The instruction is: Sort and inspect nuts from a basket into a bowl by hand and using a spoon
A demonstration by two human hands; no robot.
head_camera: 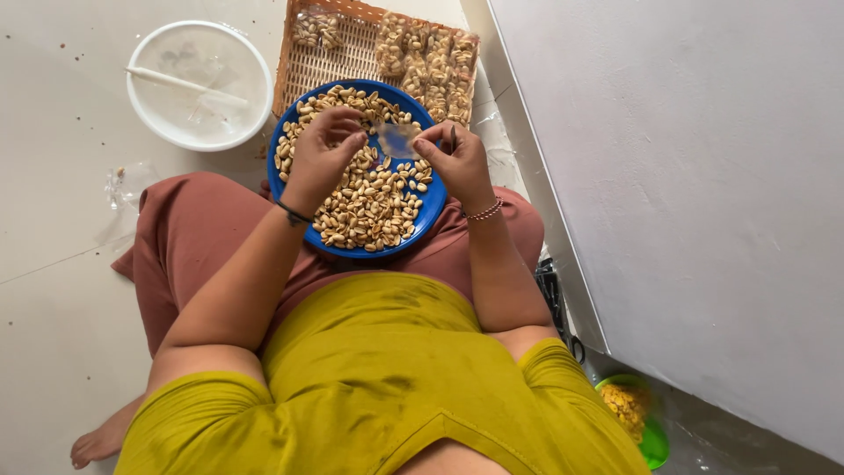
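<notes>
Left hand (323, 151) pinching peanuts (369, 207), right hand (457, 158) gripping clear pouch (398, 141)

Left hand (323, 151) fingers curled; right hand (457, 158) fingers pinched.

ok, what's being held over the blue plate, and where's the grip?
A small clear plastic bag, pinched at its top edges by fingers of both the left hand and right hand.

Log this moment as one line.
left hand: over peanuts | right hand: holds clear pouch | blue plate: on lap
</notes>
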